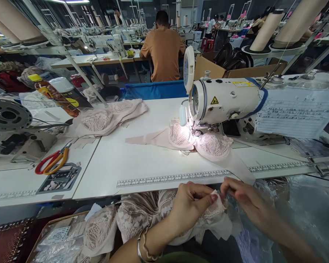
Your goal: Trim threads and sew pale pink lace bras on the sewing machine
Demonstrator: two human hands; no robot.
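Below the table's front edge, my left hand (pixel 190 208) and my right hand (pixel 245 199) pinch the same piece of pale pink lace fabric (pixel 211 215) between their fingertips. It belongs to a heap of lace bra pieces (pixel 138 215) in my lap. On the white table (pixel 142 164) a pink lace bra (pixel 205 144) lies under the needle of the white sewing machine (pixel 224 100), lit by its lamp. A bracelet circles my left wrist.
A pile of finished pink bras (pixel 106 117) lies at the table's left. Red-and-yellow scissors (pixel 52 160) rest further left. A paper sheet (pixel 293 111) hangs on the machine. A person in a brown shirt (pixel 163 47) sits with their back turned beyond the table. A box (pixel 60 237) holds bagged pieces.
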